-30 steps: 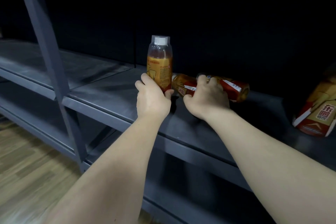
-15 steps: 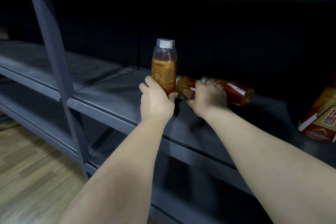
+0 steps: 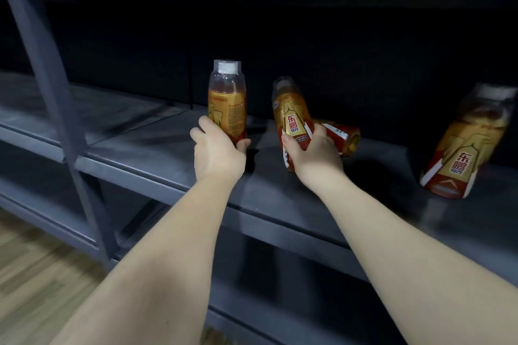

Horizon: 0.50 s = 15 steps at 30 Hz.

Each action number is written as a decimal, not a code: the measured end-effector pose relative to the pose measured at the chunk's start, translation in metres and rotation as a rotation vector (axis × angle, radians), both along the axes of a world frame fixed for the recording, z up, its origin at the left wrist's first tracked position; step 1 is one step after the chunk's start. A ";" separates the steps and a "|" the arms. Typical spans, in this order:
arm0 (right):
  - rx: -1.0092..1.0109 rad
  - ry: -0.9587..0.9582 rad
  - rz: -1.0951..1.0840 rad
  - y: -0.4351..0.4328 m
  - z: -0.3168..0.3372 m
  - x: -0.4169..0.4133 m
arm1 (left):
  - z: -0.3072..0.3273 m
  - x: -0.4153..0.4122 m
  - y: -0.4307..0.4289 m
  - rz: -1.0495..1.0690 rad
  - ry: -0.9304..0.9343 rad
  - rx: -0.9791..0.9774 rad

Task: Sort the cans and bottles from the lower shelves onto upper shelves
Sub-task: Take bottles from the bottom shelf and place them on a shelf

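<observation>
1. Left hand [image 3: 217,154] curls round the upright bottle [image 3: 227,103], which stands on the shelf [image 3: 168,165].
2. Right hand [image 3: 311,157], just right of that bottle, grips a second bottle [image 3: 291,115]. It lay flat a second ago and is now tipped up, probably ready for lifting.

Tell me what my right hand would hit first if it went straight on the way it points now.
Probably the bottle lying on its side just behind it; the right hand, gripping a tilted bottle, points toward it. Depth is hard to judge.

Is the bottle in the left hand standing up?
Yes, upright. The bottle has its cap on top; the left hand grips it low.
</observation>
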State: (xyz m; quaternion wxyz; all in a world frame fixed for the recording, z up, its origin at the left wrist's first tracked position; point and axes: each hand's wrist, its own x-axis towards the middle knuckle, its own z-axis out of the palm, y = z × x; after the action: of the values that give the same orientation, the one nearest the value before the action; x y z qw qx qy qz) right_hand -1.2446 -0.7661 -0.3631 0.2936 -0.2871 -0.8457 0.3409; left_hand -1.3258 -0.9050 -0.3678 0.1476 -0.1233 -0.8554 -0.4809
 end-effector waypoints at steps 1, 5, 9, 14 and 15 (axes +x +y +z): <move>-0.020 0.005 0.003 0.001 -0.001 0.004 | 0.000 0.000 0.000 0.003 0.002 0.001; -0.052 0.008 0.018 0.002 0.000 0.017 | 0.000 0.002 0.002 0.015 -0.007 -0.010; -0.008 0.015 0.030 -0.001 -0.001 0.023 | 0.004 0.006 0.003 0.028 -0.024 0.008; -0.112 0.069 0.033 -0.009 -0.002 0.018 | 0.004 0.014 -0.001 0.048 -0.007 -0.013; -0.132 0.077 0.045 -0.011 -0.002 0.016 | 0.003 0.016 -0.001 0.041 0.011 -0.032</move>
State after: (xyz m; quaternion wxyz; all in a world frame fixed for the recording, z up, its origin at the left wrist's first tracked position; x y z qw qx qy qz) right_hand -1.2282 -0.7768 -0.3656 0.2988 -0.2734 -0.8156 0.4132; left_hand -1.3098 -0.9061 -0.3650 0.1603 -0.1106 -0.8646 -0.4632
